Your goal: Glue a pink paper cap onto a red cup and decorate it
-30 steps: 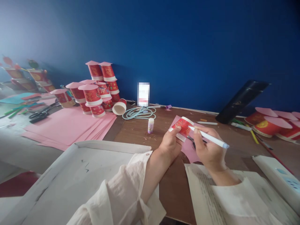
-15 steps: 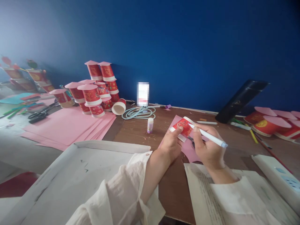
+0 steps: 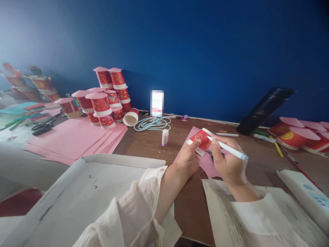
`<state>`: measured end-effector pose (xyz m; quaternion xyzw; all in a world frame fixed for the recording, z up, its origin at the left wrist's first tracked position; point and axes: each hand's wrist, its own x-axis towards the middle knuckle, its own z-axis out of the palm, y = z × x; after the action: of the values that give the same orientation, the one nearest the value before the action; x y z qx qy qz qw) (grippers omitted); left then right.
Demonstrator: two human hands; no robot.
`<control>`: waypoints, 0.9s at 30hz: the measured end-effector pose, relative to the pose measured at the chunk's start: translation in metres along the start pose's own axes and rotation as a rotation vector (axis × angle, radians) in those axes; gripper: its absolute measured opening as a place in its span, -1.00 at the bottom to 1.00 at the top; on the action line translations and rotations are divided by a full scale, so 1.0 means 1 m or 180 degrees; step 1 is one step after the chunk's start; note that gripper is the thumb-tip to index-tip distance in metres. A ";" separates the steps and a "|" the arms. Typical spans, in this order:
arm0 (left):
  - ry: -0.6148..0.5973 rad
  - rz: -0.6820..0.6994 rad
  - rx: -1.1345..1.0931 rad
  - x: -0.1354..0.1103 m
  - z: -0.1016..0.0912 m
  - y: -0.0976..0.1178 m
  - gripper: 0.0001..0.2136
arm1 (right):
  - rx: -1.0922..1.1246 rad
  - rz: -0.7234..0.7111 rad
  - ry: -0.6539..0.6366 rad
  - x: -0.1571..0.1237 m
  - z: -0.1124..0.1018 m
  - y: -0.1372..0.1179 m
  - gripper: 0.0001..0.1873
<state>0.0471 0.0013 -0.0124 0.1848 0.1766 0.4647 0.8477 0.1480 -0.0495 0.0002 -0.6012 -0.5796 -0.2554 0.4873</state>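
Red printed paper cup is held tilted, raised in front of the person, right of centre, above a sheet of pink paper lying on the brown counter. Part of the cup's wall is covered by the left thumb; which end is the open one cannot be made out. Scissors lie behind the hands, mostly concealed, with only a dark portion visible. The right hand and sleeve hide part of the pink sheet and of the printed pages; the print is illegible. The phone has its screen obscured by pixelation. A power strip and the pink-topped cups at far right are cut off by the frame edge. The far-left objects are blurred.

Left hand: forearm extended diagonally forward, thumb uppermost, fingers closed around the cup; the far fingers are not visible. Right hand: wrist bent inward, fingers gripping a white marker in a writing hold, tip directed at the cup's red wall. Contact between tip and wall cannot be confirmed. Both cuffs are white.

A glue stick stands upright left of the hands. Beyond it lies a coiled pale cable, beside a cup on its side.
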 end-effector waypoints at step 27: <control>0.0050 -0.0263 -0.0232 -0.003 0.001 0.004 -0.77 | 0.0057 0.0065 -0.0033 -0.001 -0.001 0.003 -0.84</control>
<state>0.0435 0.0009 -0.0095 0.1428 0.1737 0.4368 0.8710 0.1507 -0.0503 -0.0013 -0.6040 -0.5782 -0.2421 0.4923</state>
